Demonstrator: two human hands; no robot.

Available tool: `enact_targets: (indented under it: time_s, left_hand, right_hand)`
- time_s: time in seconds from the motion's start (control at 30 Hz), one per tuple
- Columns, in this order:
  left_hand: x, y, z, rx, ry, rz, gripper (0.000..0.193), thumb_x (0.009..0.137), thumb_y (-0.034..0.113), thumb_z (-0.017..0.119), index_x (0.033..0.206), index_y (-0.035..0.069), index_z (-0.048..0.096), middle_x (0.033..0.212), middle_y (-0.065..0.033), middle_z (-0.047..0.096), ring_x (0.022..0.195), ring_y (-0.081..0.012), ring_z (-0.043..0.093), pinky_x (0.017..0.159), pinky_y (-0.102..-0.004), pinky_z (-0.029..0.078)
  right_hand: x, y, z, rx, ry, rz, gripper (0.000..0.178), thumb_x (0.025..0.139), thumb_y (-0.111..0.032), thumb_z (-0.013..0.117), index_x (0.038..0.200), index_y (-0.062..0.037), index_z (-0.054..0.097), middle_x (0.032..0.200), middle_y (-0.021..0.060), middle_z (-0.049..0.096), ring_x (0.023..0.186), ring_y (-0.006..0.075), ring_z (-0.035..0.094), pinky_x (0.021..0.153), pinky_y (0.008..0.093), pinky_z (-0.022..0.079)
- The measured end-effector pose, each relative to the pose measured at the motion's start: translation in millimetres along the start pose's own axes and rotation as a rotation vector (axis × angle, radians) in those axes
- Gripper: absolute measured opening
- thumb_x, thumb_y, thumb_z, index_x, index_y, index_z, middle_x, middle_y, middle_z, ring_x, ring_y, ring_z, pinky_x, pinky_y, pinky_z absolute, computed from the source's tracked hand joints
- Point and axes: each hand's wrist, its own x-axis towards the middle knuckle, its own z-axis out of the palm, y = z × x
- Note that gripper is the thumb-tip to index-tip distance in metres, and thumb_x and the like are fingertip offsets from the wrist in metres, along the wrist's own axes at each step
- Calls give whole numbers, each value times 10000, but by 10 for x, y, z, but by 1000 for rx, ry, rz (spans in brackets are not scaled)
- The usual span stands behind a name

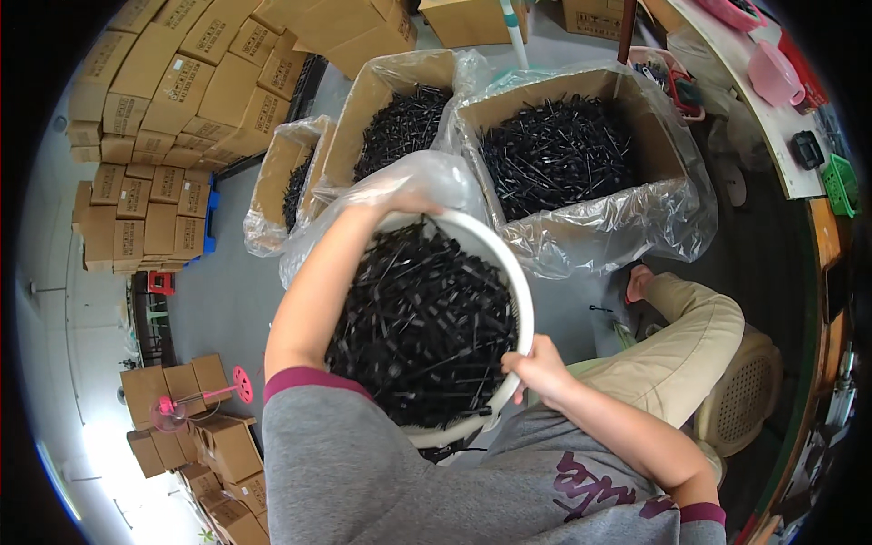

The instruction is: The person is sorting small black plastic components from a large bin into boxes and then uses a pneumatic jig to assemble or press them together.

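Observation:
A round white tub (520, 304), heaped with small, thin black plastic pieces (422, 318), is tilted in front of my body. My left hand (411, 202) grips its far rim, close to the clear plastic liner; some of those fingers are hidden. On the near right rim, my right hand (538, 365) is closed with the thumb over the edge. Just beyond the tub stand a large lined carton (668, 177) and a second lined carton (341, 150), both holding similar black pieces. A smaller lined carton (268, 186) stands to their left.
Stacked cardboard boxes (173, 91) fill the far left, with more boxes (227, 450) at the lower left beside a pink fan (169, 414). Along the right runs a workbench (767, 136) holding a pink basin (775, 74) and a green basket (840, 186). A beige stool (745, 395) is at my right.

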Motion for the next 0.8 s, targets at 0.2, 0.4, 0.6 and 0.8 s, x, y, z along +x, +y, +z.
enact_targets:
  time_s: [0.2,0.4,0.6,0.8]
  left_hand:
    - [-1150,205,64,76,-2,-758,480,809,134,700,1274,70,604,1255,-201,618,1193,-383,555,1044,-422,431]
    - [-1799,428,660,365,768,-791,171,843,105,649,1011,76,655,918,-118,661,904,-310,648,755,-413,523]
    - [-2127,586,1661,-395,836,-1041,151,950,179,604,962,33,640,866,-77,688,732,-163,643,631,-329,511]
    - [-1616,734,2503,-670,821,-978,203,970,134,549,1075,15,676,927,-113,716,830,-188,666,768,-338,531]
  right_hand:
    - [183,36,-289,7,188,-119,110,833,-1,578,855,106,561,724,141,604,505,233,616,327,314,491]
    - [201,-57,-499,41,257,-194,117,812,-22,579,808,93,556,679,121,574,467,222,587,318,308,467]
    - [65,-20,-712,81,296,-228,82,803,0,556,790,76,529,650,112,567,459,225,595,322,306,469]
    - [-175,33,-863,146,357,-239,87,834,-17,550,805,65,545,672,116,577,437,210,568,312,304,442]
